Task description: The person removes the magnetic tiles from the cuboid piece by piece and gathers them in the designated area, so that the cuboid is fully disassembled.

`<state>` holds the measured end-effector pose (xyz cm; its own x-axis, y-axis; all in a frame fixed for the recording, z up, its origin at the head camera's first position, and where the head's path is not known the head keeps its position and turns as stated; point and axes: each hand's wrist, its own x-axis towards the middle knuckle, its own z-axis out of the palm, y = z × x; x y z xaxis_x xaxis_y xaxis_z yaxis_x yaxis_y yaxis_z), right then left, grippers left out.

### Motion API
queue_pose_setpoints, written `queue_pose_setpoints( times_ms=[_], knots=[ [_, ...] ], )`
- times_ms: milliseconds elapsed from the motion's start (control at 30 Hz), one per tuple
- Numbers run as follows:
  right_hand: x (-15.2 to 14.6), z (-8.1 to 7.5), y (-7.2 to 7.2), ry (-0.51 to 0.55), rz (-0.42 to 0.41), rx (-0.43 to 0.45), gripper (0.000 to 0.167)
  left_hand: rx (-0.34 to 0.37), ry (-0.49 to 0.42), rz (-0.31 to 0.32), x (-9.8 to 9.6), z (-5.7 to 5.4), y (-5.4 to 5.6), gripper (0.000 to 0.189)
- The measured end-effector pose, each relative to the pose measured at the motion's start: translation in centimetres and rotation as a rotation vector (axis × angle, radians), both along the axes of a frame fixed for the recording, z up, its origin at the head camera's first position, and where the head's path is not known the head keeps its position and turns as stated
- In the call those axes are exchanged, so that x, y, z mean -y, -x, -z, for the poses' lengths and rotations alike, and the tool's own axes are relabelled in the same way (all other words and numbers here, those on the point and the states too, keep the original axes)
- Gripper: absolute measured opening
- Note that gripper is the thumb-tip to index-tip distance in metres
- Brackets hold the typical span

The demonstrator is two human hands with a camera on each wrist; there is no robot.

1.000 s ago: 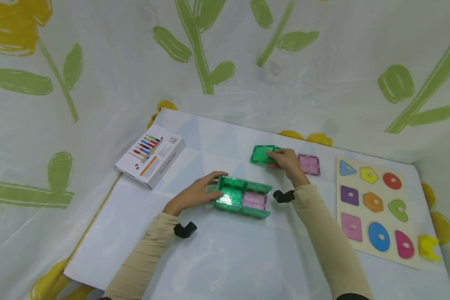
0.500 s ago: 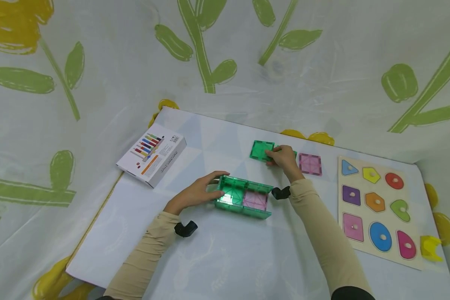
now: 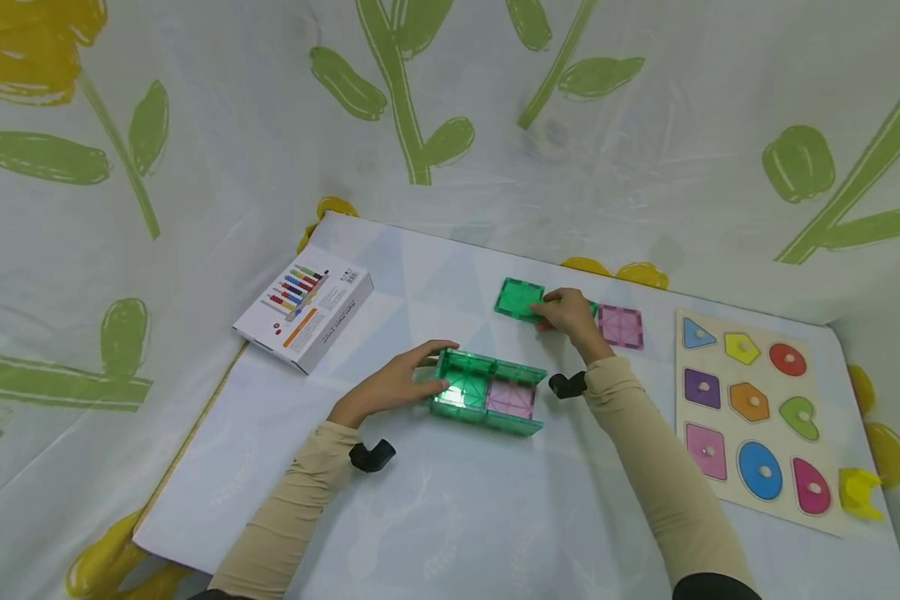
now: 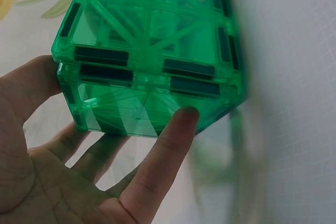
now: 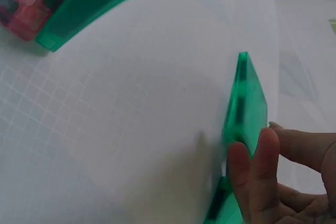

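Observation:
My left hand point(image 3: 396, 385) holds the left end of a small open-topped structure of magnetic tiles point(image 3: 487, 425), thumb and fingers on its sides. Green tiles form its walls, and its bottom shows green at left and pink at right. Seen close in the left wrist view, a fingertip presses the green end tile point(image 4: 121, 106). Farther back, my right hand point(image 3: 567, 315) pinches a green magnetic tile point(image 3: 517, 297) by its right edge. Beneath that hand a second green tile point(image 5: 228, 211) is partly hidden. Just right of it a pink tile point(image 3: 620, 326) lies flat.
At the left of the table point(image 3: 450, 517) lies a white box point(image 3: 303, 310) with an abacus picture. A wooden shape puzzle board point(image 3: 757, 425) lies at right, a yellow piece point(image 3: 860, 493) beside it. A flower-patterned curtain point(image 3: 232, 125) rises behind.
The pinched green tile has shifted slightly left and back with my right hand, and a bit of the second green tile now shows behind that hand. My left hand and the structure stay put.

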<state>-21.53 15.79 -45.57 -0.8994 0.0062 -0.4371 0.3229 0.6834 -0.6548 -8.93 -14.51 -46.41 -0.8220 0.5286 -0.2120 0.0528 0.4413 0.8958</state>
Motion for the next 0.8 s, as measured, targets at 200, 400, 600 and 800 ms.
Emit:
queue_pose_setpoints(
  times_ms=[200,400,600,800],
  knots=[
    [-0.7,-0.7,-0.6,0.045,-0.063,-0.013,0.055,0.008,0.001,-0.002,0.0,0.0,0.0,0.062],
    [-1.3,-2.7,-2.7,-0.039,-0.228,-0.144,0.050,-0.008,0.001,-0.003,0.1,0.1,0.0,0.067],
    [-1.5,-5.0,-6.2,-0.072,-0.334,-0.276,0.046,-0.002,-0.084,0.008,0.3,0.1,0.0,0.075],
    [-1.2,-6.6,-9.7,-0.042,-0.365,-0.354,0.039,0.000,-0.145,0.033,0.2,-0.1,-0.4,0.074]
  ],
)
